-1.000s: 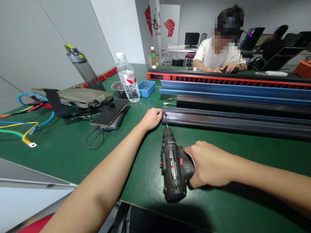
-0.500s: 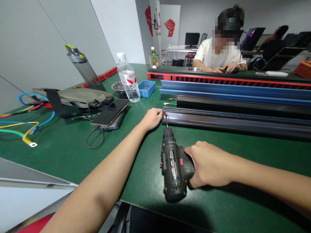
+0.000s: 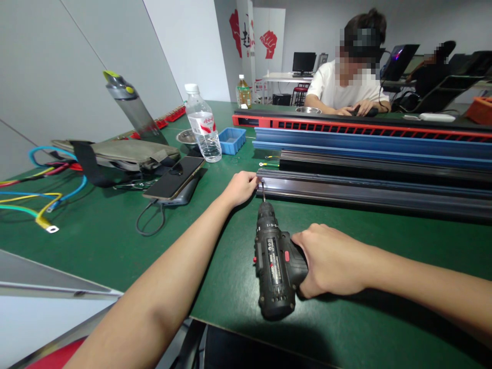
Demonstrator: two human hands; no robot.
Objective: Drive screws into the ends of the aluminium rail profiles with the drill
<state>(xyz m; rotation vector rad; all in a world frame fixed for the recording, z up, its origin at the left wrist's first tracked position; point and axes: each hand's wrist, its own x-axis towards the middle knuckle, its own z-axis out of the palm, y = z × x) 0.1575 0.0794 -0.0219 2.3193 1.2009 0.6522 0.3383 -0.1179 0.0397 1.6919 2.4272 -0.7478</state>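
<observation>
Black cordless drill [image 3: 275, 271] with red buttons points away from us over the green-painted tabletop [image 3: 226, 277], its slender metal bit [image 3: 264, 192] meeting a long, dark, glossy grooved rail [image 3: 365, 193] near that rail's left end. At far left we see coloured wires [image 3: 45, 224] with ring terminals, then an olive-grey fabric bag [image 3: 130, 152], a translucent grey sports bottle [image 3: 135, 110] with a lime-trimmed lid, and a black-screened smartphone [image 3: 177, 178] overlapping a grey power bank [image 3: 188, 192]. Next come a clear plastic water bottle [image 3: 203, 128] and a small blue plastic tray [image 3: 232, 149]. Our left hand [image 3: 240, 188] touches the grooved rail's left end; how far its grip closes we cannot tell. To the right, our right hand [image 3: 332, 261] has its grip wrapped firmly around the drill's handle. Behind the grooved rail lie a black rail [image 3: 365, 166], a blue rail [image 3: 365, 144] and a black-and-red slotted rail [image 3: 346, 125]; beyond them sits a person [image 3: 346, 84] in a white shirt.
</observation>
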